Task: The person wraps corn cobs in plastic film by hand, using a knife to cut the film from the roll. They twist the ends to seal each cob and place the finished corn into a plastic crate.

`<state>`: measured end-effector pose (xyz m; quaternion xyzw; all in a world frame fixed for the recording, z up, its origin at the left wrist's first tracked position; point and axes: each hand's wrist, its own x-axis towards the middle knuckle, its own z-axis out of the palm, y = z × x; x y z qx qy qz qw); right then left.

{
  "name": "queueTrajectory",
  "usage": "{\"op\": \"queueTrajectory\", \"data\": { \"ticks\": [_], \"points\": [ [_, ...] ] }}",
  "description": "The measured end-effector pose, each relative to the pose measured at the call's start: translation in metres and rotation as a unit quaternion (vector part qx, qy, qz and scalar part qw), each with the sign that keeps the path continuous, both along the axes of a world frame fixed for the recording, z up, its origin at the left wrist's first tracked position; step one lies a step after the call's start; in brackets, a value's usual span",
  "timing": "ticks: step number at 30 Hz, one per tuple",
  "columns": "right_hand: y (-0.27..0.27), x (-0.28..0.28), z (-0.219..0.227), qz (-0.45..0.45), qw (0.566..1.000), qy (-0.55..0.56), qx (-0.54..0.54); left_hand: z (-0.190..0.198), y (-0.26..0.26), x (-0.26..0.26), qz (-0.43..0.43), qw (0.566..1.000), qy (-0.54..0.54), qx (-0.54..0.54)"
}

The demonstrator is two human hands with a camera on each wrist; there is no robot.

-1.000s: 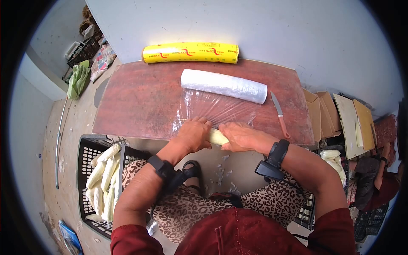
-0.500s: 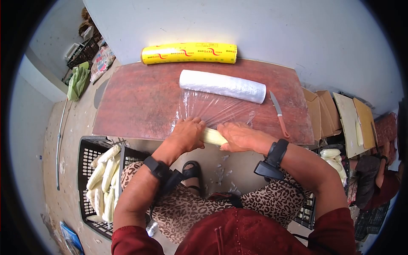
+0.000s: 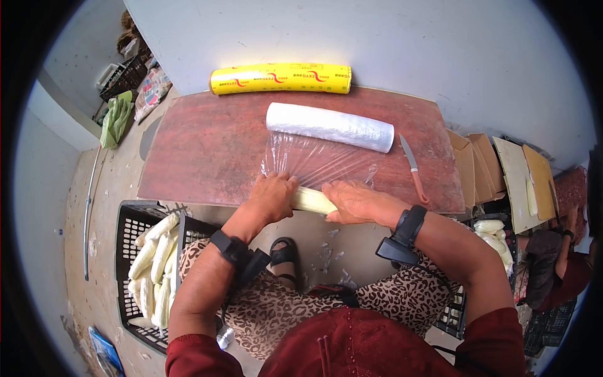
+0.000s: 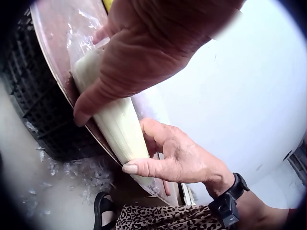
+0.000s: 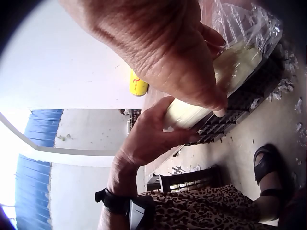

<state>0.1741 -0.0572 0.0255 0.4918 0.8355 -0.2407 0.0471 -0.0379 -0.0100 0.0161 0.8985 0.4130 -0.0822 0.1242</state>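
Note:
A pale husked ear of corn lies across the table's front edge, over the near end of a sheet of clear film. My left hand grips its left end, thumb on the near side and fingers over the far side. Around the right end curls my right hand, with its thumb along the ear in the left wrist view. In the right wrist view, loose clear film sticks out past the ear's end. The film runs back to a white roll of wrap on the table.
A knife with a pinkish handle lies at the table's right. Behind the roll sits a yellow printed roll against the wall. Black crates of pale ears stand at lower left and right. Another person is at the far right.
My left hand has slid left along the ear, so more of the pale middle shows between the hands. The right hand has barely moved.

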Motion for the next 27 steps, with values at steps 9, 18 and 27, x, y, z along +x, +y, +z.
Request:
{"op": "queueTrajectory", "data": {
  "ticks": [9, 18, 27],
  "points": [
    [-0.0007, 0.0014, -0.0023, 0.000, 1.000, 0.013, 0.008, -0.0015, 0.0005, -0.0003, 0.006, 1.000, 0.009, 0.000],
    [-0.0002, 0.0004, 0.0002, -0.004, 1.000, 0.012, -0.003, -0.0039, 0.0004, -0.0013, 0.003, 1.000, 0.015, 0.017],
    [0.0007, 0.0008, -0.0019, -0.002, 1.000, 0.013, 0.001, -0.0035, -0.0012, -0.0004, 0.002, 0.999, 0.026, 0.038]
  ]
}}
